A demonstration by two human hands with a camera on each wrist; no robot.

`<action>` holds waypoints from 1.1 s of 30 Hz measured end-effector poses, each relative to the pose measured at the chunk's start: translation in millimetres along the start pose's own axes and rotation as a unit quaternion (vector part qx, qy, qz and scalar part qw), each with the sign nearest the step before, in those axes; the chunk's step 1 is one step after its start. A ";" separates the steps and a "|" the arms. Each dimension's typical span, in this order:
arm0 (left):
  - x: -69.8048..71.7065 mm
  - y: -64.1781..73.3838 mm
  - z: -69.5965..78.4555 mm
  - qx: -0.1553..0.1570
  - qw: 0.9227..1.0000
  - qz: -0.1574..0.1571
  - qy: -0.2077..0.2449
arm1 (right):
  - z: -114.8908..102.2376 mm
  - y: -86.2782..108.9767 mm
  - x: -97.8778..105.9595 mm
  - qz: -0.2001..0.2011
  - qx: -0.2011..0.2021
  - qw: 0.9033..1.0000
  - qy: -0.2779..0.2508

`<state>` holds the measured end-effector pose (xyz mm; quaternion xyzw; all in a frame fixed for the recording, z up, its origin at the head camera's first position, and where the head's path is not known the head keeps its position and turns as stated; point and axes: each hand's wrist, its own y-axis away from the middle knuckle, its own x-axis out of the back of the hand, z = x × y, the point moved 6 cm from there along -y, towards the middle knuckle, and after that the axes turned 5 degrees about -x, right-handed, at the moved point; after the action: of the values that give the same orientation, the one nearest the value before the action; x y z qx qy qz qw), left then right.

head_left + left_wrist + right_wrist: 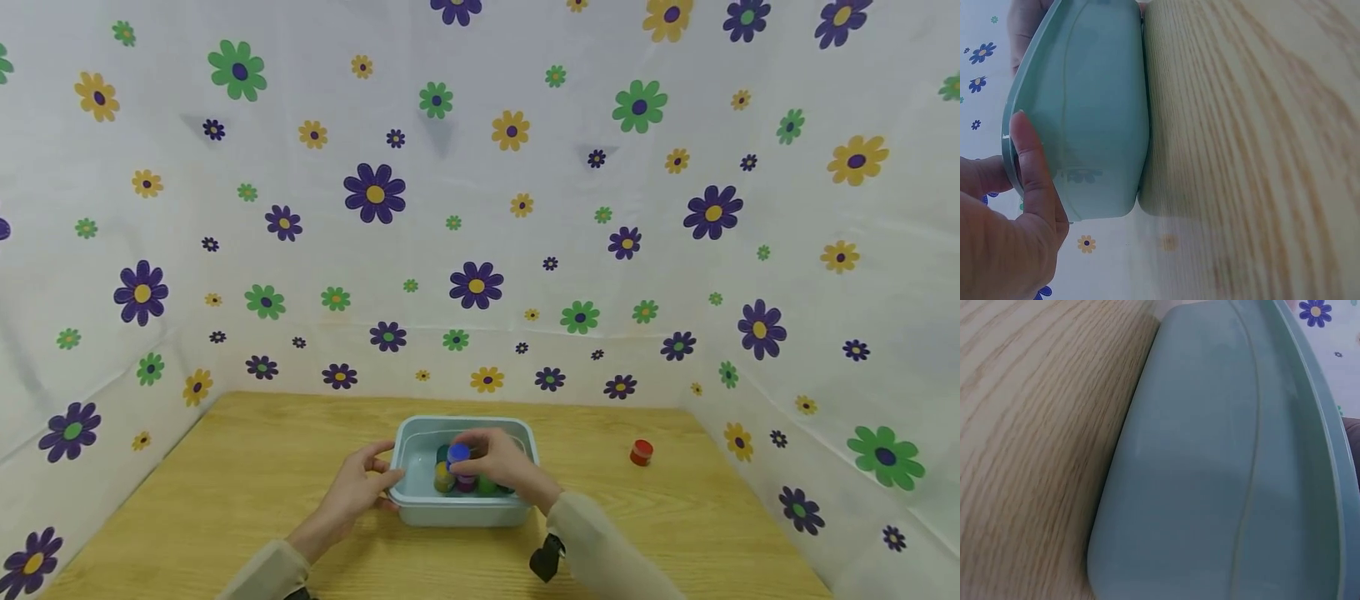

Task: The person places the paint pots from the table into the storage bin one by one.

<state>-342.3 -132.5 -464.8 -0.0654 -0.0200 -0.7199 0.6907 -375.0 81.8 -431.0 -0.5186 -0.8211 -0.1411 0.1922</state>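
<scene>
A light blue plastic basin (pixel 423 513) stands on the table, its side wall filling much of both wrist views. At its left end my left hand (pixel 358 482) grips the rim, and the left wrist view shows the fingers (pixel 1032 159) over the edge. My right hand (pixel 498 458) reaches over the basin and pinches a small blue-lidded jar (pixel 458 452). Beneath and around that jar are a yellow jar (pixel 443 478), a magenta jar (pixel 466 484), a green jar (pixel 487 486) and darker ones, partly hidden by the right hand.
A small red-lidded jar (pixel 641 452) stands apart on the wooden table (pixel 300 450), right of the basin. White sheeting (pixel 315 267) printed with flowers surrounds the table at the back and sides.
</scene>
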 end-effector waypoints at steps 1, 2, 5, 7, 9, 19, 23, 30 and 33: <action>-0.2 0.1 -0.5 0.001 1.000 0.002 0.001 | -0.4 -1.5 -1.8 0.000 -0.001 1.000 -0.001; -0.3 0.0 -1.2 0.002 1.000 0.004 0.004 | -0.8 -3.2 -3.6 0.000 -0.001 1.000 0.001; -0.2 0.5 -1.7 0.000 1.000 0.006 0.005 | -1.8 -8.3 -9.7 0.002 0.002 1.000 0.009; -0.2 0.9 -1.7 -0.002 1.000 0.006 0.006 | -4.3 -10.5 -13.5 0.004 0.008 1.000 0.025; -0.1 1.5 -1.3 -0.001 1.000 0.007 0.008 | -5.6 -12.6 -17.5 0.006 0.009 0.999 0.038; -1.1 3.3 1.6 -0.008 1.000 0.002 0.005 | -12.8 -23.6 -32.3 0.012 0.010 0.994 0.107; -0.6 1.1 1.0 -0.004 1.000 0.002 0.005 | -14.7 -28.4 -35.1 0.007 0.006 0.993 0.118; -0.5 0.3 -0.6 0.007 1.000 0.003 -0.004 | -13.4 -35.8 -38.4 0.006 0.011 0.990 0.142; -0.4 1.4 -1.2 0.011 1.000 0.004 -0.005 | -12.4 -38.3 -41.0 0.005 0.014 0.987 0.158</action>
<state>-340.9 -132.2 -466.1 -0.0617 -0.0310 -0.7168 0.6939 -391.6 27.6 -440.2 -0.4912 -0.7797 -0.2083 0.3277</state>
